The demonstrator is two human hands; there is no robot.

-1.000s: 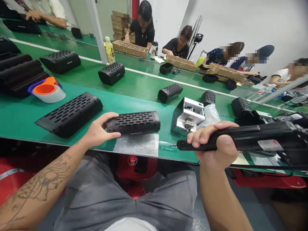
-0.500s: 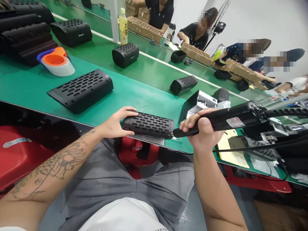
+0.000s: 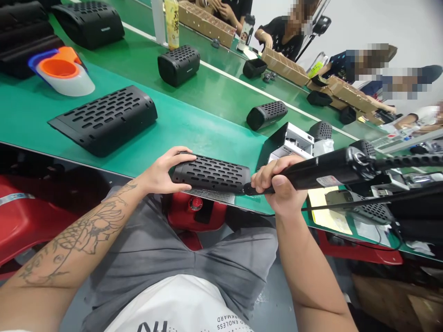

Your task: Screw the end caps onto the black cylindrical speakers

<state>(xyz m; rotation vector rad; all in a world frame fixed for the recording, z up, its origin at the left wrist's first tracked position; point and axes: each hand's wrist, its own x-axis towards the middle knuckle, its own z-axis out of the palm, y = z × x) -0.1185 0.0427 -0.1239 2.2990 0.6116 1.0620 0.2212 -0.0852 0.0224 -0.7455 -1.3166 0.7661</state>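
My left hand [image 3: 162, 173] grips the left end of a black perforated speaker shell [image 3: 212, 173] lying at the near edge of the green conveyor table [image 3: 194, 124]. My right hand [image 3: 278, 186] is closed around a black electric screwdriver [image 3: 325, 170] held almost level. Its tip touches the right end of the shell. A cable runs from the tool off to the right. A silvery pad [image 3: 212, 195] lies under the shell.
A larger black grille housing [image 3: 104, 119] lies to the left, an orange and white tape dispenser [image 3: 62, 71] beyond it. More speaker shells [image 3: 178, 64] ride the belt. A small metal fixture [image 3: 289, 143] stands behind my right hand. Several people work at cardboard trays [image 3: 284, 67] across the table.
The screwdriver swung in from the right until its tip met the shell's right end. The shell slid nearer the table edge. My head leaned closer and lower.
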